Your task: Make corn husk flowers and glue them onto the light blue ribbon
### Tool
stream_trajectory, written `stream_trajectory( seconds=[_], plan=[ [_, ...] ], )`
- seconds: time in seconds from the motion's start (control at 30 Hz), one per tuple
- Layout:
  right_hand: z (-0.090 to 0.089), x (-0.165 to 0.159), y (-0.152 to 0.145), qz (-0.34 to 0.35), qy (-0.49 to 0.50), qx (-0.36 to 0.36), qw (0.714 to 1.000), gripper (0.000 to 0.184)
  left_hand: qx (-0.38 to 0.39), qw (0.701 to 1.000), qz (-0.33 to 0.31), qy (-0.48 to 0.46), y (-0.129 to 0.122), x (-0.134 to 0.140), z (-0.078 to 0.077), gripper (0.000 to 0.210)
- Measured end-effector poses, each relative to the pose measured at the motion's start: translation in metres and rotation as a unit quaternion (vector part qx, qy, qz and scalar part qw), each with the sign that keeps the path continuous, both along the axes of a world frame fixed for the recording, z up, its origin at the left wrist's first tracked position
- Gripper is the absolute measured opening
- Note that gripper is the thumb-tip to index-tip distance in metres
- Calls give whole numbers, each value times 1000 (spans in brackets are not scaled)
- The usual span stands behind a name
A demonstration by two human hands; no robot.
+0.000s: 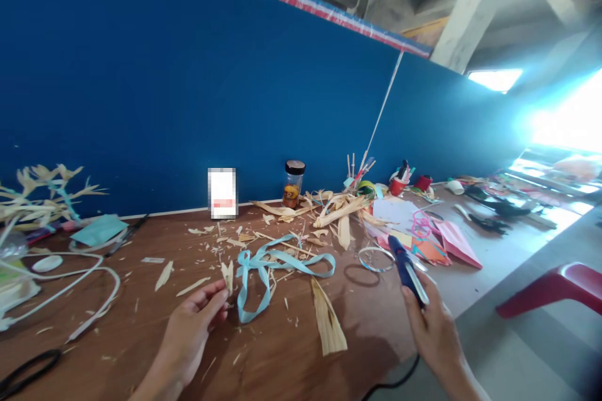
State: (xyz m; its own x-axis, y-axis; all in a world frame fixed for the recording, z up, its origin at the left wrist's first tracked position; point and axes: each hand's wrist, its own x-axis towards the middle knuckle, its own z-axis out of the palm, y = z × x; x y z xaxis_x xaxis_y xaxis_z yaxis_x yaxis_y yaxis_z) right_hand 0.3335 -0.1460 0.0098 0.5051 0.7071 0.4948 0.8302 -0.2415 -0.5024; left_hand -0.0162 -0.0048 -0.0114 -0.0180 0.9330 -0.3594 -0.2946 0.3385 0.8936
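Blue filled the head view: a blue wall [197,94] stood behind a brown table [282,351] strewn with dry husk scraps. The left hand [190,332] was over the table's near part, its thumb and fingertips pinched on a small husk piece [228,276], which stood up from the fingers just left of a light blue ribbon [273,266]. That ribbon lay looped on the table between the two hands. The right hand [433,329] was closed around a blue glue gun [408,269], holding it up over the table's right edge with its nozzle end pointing away from the person; a black cord [399,379] hung down below the wrist. A long husk strip [328,322] lay flat between the hands, near the ribbon. Farther back, a jar [293,184] with a dark lid stood against the wall beside a heap of husks [336,207]. A pink paper [454,243] lay to the right of the heap, and white cord [82,276] curled at the left.
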Motion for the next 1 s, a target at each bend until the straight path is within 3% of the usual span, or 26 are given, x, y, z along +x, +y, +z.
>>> stream_trajectory(
  seconds=[0.13,0.23,0.3,0.37,0.47,0.53,0.6,0.7,0.87,1.0],
  plan=[
    [10,4,3,55,37,-17,998,41,3,1000,-2,0,-1,1,1,38],
    [16,-3,7,62,171,33,983,41,4,1000,-2,-1,-3,1,3,38],
    [23,-17,9,80,330,88,936,45,7,1000,-4,-1,-3,1,4,38],
    [31,-36,11,112,485,126,858,44,9,1000,-4,0,-4,2,4,37],
    [36,-67,17,149,621,116,761,32,17,1000,-4,1,-5,2,4,34],
    [32,-85,22,175,667,73,720,27,24,1000,-6,-2,-5,2,3,30],
    [25,-103,28,202,685,39,699,27,28,1000,-5,-4,-6,2,2,27],
    [17,-129,35,232,670,13,705,35,25,1000,3,0,-5,2,1,27],
    [7,-165,39,273,582,6,766,43,22,1000,-10,-3,-6,1,2,28],
    [-5,-173,43,284,504,-21,815,42,19,1000,-16,0,-6,2,3,27]
  ],
)
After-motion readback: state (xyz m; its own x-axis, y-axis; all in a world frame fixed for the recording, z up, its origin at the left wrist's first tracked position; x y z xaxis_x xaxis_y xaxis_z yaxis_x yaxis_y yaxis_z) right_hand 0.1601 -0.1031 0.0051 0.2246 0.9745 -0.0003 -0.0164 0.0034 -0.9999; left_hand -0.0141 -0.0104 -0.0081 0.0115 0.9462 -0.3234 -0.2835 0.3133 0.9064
